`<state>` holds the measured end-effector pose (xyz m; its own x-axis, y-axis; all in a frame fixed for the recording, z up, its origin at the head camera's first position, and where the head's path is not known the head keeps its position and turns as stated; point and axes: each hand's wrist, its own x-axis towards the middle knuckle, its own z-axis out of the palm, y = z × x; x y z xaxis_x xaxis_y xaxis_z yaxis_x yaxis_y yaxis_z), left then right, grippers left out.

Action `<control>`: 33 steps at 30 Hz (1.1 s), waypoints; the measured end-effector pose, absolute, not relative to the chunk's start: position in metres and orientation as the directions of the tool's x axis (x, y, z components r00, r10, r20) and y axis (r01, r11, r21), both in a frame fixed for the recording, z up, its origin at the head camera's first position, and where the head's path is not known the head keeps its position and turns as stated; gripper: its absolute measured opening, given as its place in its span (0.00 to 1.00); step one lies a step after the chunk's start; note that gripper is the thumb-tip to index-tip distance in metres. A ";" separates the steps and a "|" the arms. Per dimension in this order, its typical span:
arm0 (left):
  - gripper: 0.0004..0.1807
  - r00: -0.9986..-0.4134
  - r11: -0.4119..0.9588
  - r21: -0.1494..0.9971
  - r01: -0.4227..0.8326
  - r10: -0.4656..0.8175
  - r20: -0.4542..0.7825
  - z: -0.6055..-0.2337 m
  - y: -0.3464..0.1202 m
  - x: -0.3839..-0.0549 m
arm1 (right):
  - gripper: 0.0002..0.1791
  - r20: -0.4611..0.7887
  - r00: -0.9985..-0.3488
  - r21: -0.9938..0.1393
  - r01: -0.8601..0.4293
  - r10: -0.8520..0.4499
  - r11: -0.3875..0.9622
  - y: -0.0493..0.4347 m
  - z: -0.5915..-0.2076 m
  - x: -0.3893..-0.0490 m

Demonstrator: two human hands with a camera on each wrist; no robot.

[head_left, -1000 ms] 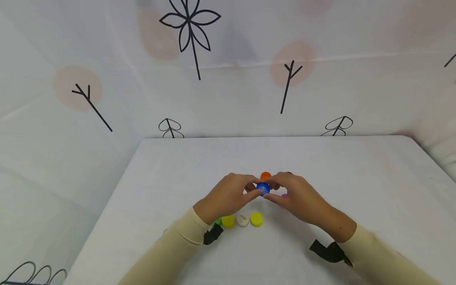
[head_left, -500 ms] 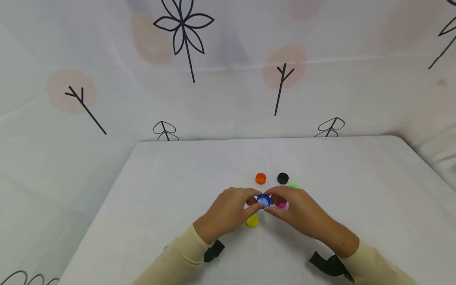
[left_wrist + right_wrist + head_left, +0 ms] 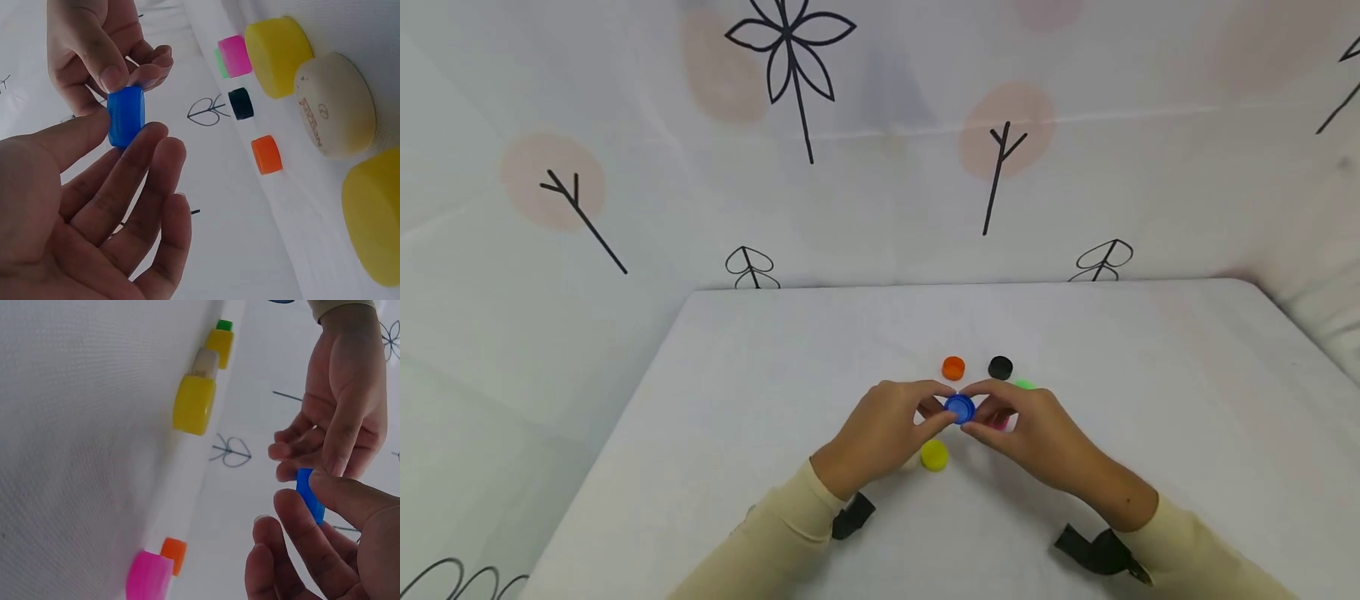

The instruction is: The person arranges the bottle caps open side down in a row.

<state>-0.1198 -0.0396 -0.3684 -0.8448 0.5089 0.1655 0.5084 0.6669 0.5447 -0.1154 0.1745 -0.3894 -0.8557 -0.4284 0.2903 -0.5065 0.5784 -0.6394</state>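
A blue bottle cap (image 3: 959,409) is held up over the table between both hands, its hollow side facing the head camera. My left hand (image 3: 886,429) pinches its left side between thumb and fingertips. From the right, my right hand (image 3: 1045,435) pinches the same cap. The left wrist view shows the ridged side of the blue cap (image 3: 127,117), with thumbs and fingers of both hands at its edges. In the right wrist view the blue cap (image 3: 310,495) also sits between the fingertips of both hands, whose other fingers are loosely bent.
On the white table (image 3: 760,375), an orange cap (image 3: 953,368) and a black cap (image 3: 1001,367) lie beyond the hands. A green cap (image 3: 1025,384) and a pink cap (image 3: 235,56) lie near the right hand. Yellow caps (image 3: 279,57) and a whitish printed cap (image 3: 335,105) form a row.
Both hands, holding the blue cap, have drawn back slightly toward the body. The black and green caps have come into sight, while the left hand now covers more of the near row.
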 end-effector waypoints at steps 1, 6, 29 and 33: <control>0.19 -0.843 0.664 0.543 0.515 0.508 0.178 -0.368 -0.040 -0.120 | 0.20 0.293 -0.857 -0.646 -0.505 -0.425 0.572 0.175 -0.390 -0.116; 0.18 -0.830 0.649 0.531 0.545 0.506 0.233 -0.370 -0.040 -0.122 | 0.19 0.238 -0.891 -0.715 -0.430 -0.387 0.551 0.175 -0.392 -0.114; 0.16 -0.762 0.648 0.401 0.648 0.564 0.319 -0.374 -0.042 -0.125 | 0.08 0.206 -0.882 -0.746 -0.422 -0.424 0.515 0.180 -0.387 -0.121; 0.18 -0.793 0.689 0.396 0.607 0.560 0.242 -0.375 -0.041 -0.125 | 0.10 0.227 -0.868 -0.704 -0.460 -0.442 0.541 0.182 -0.387 -0.123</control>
<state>-0.1254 -0.0411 -0.3754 -0.7925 0.5599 0.2416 0.6073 0.6887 0.3961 -0.1233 0.1820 -0.3869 -0.8680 -0.4417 0.2270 -0.4597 0.5415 -0.7039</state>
